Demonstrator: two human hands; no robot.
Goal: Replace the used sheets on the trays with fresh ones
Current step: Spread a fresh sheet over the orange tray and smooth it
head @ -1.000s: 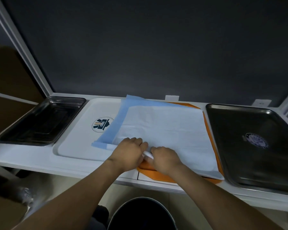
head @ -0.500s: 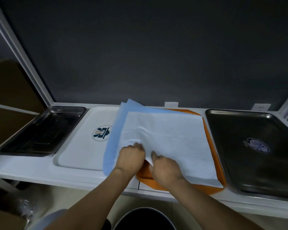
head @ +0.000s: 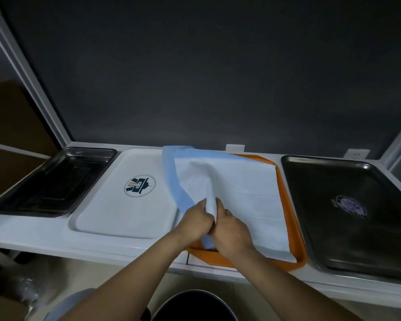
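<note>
grip: left hand [head: 196, 220] and right hand [head: 232, 230], fingers curled round the bunched sheet [head: 245, 193]
logo: white tray [head: 116, 216] emblem [head: 139, 186], lettering unreadable

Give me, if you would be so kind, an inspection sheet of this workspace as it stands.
Surface: white counter carrying four trays in a row.
Job's things: blue-backed white sheet on the orange tray, its near-left corner gathered up; white tray, left steel tray and right steel tray hold no sheet.
Clutter: nothing seen.
Grippers (hands): left hand and right hand both grip the gathered corner, fingers curled.
Cables: nothing seen.
Surroundings: dark wall behind; black bin below the counter edge.
</note>
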